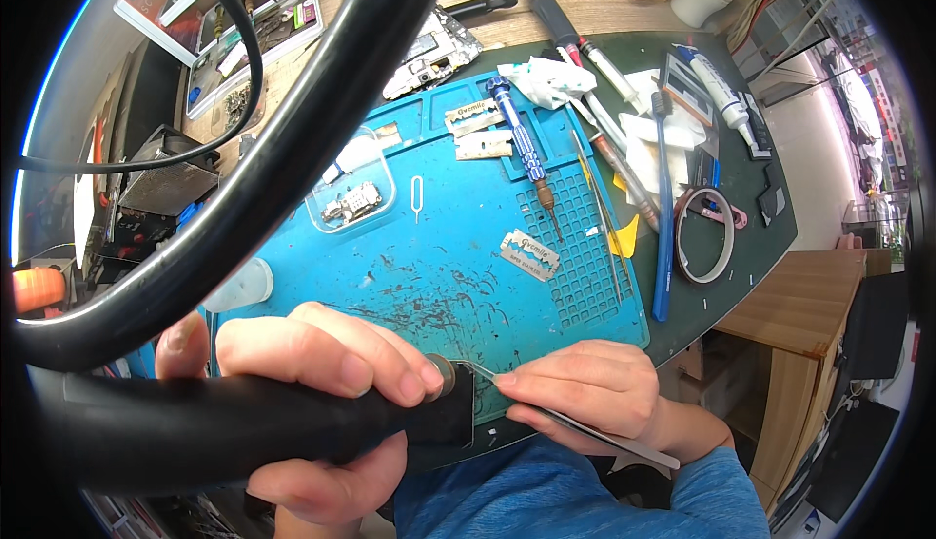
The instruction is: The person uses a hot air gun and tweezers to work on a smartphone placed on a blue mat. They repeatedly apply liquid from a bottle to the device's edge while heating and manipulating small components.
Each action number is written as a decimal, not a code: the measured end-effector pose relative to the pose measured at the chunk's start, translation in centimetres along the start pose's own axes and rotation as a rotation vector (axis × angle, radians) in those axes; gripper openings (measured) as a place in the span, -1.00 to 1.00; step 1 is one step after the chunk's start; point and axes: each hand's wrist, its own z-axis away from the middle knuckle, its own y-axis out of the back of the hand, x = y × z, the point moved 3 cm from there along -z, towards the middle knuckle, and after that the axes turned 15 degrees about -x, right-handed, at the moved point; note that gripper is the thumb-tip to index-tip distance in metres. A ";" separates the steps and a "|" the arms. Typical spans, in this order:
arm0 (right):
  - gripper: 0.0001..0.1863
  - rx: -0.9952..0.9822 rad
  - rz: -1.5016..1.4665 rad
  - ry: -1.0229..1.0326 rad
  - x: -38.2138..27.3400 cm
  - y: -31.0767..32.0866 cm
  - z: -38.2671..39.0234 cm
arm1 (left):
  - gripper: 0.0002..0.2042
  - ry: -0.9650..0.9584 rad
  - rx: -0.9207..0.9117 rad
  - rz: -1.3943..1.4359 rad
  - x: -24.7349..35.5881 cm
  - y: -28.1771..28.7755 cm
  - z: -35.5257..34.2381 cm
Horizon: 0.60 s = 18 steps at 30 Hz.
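Observation:
My left hand [322, 349] is wrapped round a flat, glossy black slab like a phone [448, 422], fingers along its upper side and thumb below. A thick black hose-like tube [195, 427] crosses in front and hides much of this hand and the slab. Close to the left fingertips, a small round brownish-metal piece [445, 375] shows at the slab's upper edge. My right hand [595, 388] pinches slim metal tweezers [585, 430], whose tips reach the slab's upper edge beside the round piece. Both hands are above the near edge of the blue work mat [458, 276].
On the mat are a razor blade [529, 253], a blue screwdriver [522, 134], a looped metal pin [417, 191] and a clear plastic box [370, 215] with a small circuit board. To the right lie a long blue brush [665, 217], a tape roll [684, 256] and a glue tube [720, 91].

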 end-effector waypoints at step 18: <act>-0.69 0.005 0.007 -0.007 0.0 0.0 -0.1 | -0.20 0.011 -0.008 -0.020 0.1 -0.1 -0.1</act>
